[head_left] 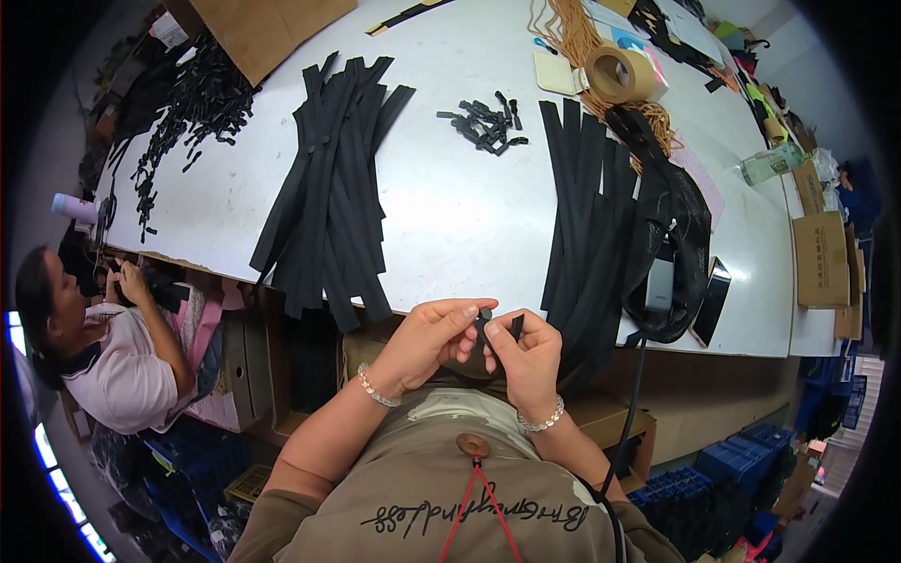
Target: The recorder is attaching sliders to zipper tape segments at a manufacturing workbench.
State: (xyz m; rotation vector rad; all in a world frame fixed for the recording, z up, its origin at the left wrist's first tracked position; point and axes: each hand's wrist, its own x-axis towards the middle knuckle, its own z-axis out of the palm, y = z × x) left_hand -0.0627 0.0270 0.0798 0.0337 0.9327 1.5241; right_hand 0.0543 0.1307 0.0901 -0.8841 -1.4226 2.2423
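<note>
- We see the small black fitting [485, 316] between our two hands, raised in front of the chest, at the near edge of the white table [441, 235].
- Our left hand [430, 340] grips it from the left, index finger and thumb brought together at its upper end; the other fingers curl beneath.
- Our right hand [530, 359] is pinched on a short dark strip [517, 326], whose end sticks up between thumb and forefinger; how far the strip runs inside the grip we cannot tell.
- The key relation is this: the fitting lies just to the left of the strip, with the right thumb right beside it. Its long axis points roughly away from us, and the visible strip end runs much the same way, leaning slightly to the right.
- Whether fitting and strip touch we cannot make out, since our fingers cover the gap.
- Straight ahead, well apart from both hands, lies the loose pile of black fittings [486, 124], about as far from one hand as from the other.
- The right bundle of black straps [584, 216] stretches away from us, its near end beside our right hand; the left bundle [328, 192], its straps crossing, ends nearer to our left hand.
</note>
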